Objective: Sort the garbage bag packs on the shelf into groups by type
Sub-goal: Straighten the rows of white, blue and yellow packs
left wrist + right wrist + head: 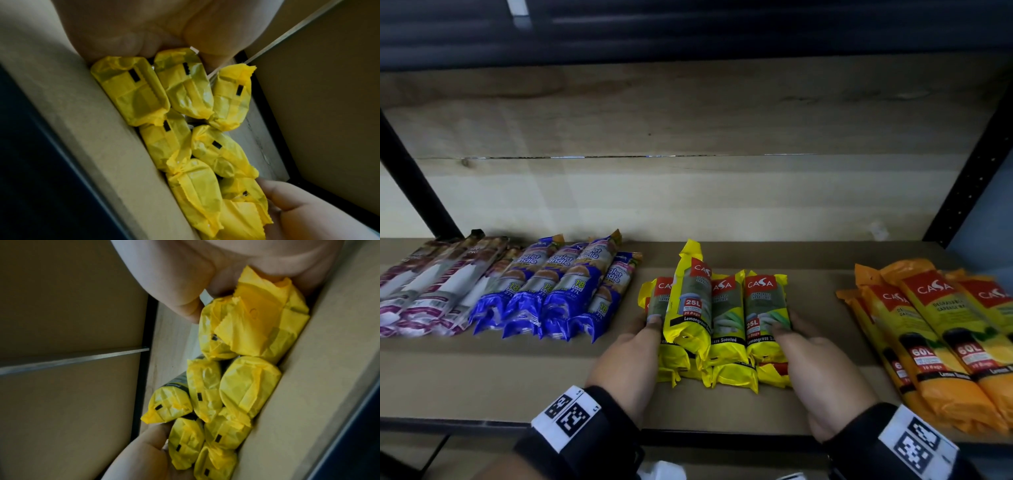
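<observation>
On the shelf point(551, 370), head view shows purple-white packs point(431, 294), blue packs point(558, 294), then the yellow packs point(719, 318) clamped between left hand point(633, 359) and right hand point(822, 370), orange packs point(941, 335) rightmost; wrist views alone reveal the yellow packs' folded ends point(185, 91), stacked two layers deep

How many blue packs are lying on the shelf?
4 blue packs, side by side, left of the yellow packs: first, second, third, and fourth nearest the yellow ones. More may be hidden beneath.
</observation>
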